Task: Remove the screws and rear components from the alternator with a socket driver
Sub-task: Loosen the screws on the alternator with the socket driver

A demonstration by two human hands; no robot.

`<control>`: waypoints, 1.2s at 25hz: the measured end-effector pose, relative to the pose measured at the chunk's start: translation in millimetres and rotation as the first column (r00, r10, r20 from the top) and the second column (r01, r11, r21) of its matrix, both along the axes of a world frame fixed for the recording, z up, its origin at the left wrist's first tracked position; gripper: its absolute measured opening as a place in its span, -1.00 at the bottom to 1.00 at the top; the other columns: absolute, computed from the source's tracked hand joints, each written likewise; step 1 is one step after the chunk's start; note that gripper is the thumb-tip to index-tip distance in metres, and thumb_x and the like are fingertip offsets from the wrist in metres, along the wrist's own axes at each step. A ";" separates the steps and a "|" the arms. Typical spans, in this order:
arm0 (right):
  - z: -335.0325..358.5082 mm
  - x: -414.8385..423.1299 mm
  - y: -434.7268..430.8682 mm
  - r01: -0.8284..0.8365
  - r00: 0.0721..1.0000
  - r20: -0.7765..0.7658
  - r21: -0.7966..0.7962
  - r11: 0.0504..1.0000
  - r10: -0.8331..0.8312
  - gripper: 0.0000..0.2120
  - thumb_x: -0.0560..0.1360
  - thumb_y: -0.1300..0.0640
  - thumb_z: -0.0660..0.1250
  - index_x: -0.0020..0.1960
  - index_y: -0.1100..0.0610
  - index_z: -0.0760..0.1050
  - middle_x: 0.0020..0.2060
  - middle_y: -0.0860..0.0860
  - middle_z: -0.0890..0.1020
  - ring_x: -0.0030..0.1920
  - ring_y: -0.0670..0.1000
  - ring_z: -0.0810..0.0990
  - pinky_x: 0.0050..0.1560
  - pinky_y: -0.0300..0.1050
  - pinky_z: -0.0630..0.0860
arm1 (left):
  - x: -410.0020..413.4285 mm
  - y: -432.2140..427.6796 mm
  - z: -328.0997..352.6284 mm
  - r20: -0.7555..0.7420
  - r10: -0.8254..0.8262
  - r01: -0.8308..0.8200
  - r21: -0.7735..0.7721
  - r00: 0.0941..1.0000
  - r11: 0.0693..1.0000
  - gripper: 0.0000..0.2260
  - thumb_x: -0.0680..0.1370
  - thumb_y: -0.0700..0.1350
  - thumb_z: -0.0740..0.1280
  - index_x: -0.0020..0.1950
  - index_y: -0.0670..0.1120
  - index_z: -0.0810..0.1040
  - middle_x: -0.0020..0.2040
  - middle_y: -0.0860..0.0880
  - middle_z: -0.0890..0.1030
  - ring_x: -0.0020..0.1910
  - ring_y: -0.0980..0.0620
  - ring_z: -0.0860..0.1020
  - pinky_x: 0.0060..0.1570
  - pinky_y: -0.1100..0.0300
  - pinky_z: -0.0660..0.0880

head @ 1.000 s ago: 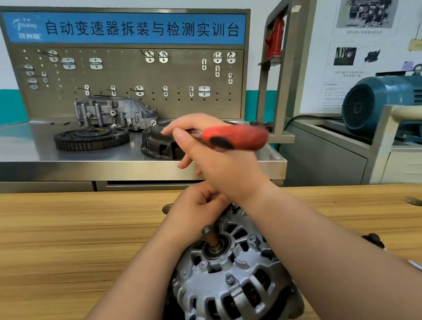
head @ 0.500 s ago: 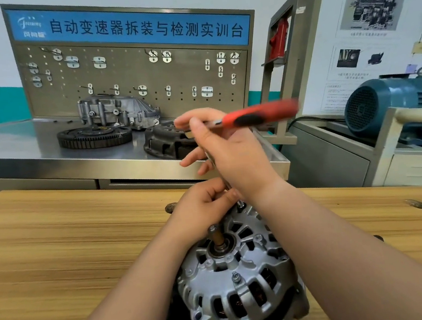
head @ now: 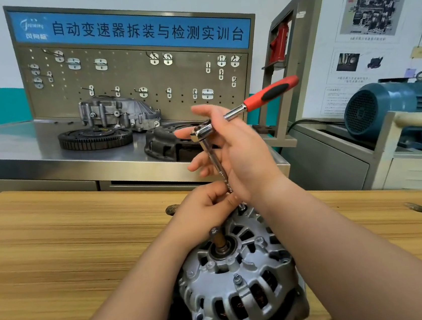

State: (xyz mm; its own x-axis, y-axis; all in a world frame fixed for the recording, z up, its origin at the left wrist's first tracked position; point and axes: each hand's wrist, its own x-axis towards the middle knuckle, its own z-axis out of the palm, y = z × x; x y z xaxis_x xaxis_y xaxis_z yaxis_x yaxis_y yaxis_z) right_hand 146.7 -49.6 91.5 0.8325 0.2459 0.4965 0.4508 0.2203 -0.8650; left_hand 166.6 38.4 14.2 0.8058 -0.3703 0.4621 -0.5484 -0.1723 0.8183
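Note:
The silver alternator (head: 240,277) lies on the wooden table (head: 69,241) at the bottom centre, its shaft end facing me. A socket driver stands on a screw at its far rim. The driver has a chrome ratchet head (head: 201,132), a thin extension bar (head: 218,167) and a red and black handle (head: 272,92) pointing up to the right. My left hand (head: 205,210) grips the lower end of the extension just above the alternator. My right hand (head: 240,153) is beside the ratchet head with its fingers spread straight, and the handle's shaft rests against it.
Behind the table is a steel bench carrying a toothed ring gear (head: 95,137), an aluminium housing (head: 120,112) and a dark clutch cover (head: 166,144), backed by a pegboard (head: 137,78). A blue electric motor (head: 382,106) sits at the right.
The red handle has swung to the right and upward. My right hand's fingers have uncurled from the handle and now stand straight. My left hand stays on the extension.

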 end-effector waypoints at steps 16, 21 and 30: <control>-8.1 0.1 1.0 0.243 0.898 0.420 -0.227 0.943 -0.130 -0.79 0.59 0.24 0.26 -0.02 -0.02 0.60 0.01 0.05 0.64 -0.14 0.00 0.63 -0.29 -0.30 0.47 | 1.6 1.3 0.1 0.039 0.075 -0.076 0.010 0.996 0.997 -0.65 0.54 -0.17 0.32 -0.39 0.17 0.57 -0.46 -0.07 0.47 -0.44 0.12 0.35 -0.37 0.21 0.26; -2.9 0.5 0.9 0.002 1.000 0.018 -0.024 1.000 -0.001 -0.79 0.66 0.07 0.11 0.12 -0.12 0.50 -0.04 0.04 0.69 -0.42 0.01 0.61 -0.44 -0.18 0.41 | -0.7 0.8 -1.1 0.026 -0.048 0.049 -0.051 0.999 0.997 -0.63 0.47 0.05 0.29 -0.09 -0.29 0.57 -0.20 -0.31 0.59 -0.27 0.04 0.45 -0.21 0.13 0.36; -0.3 1.5 -2.0 0.002 0.999 -0.036 0.033 0.999 0.000 -0.78 0.66 0.01 0.11 0.06 -0.11 0.54 -0.04 0.01 0.70 -0.42 -0.04 0.60 -0.43 -0.22 0.36 | 2.9 1.8 -2.3 0.023 -0.035 0.036 -0.016 0.999 0.999 -0.73 0.56 -0.10 0.28 -0.07 -0.35 0.51 -0.28 -0.32 0.50 -0.36 0.06 0.37 -0.32 0.16 0.28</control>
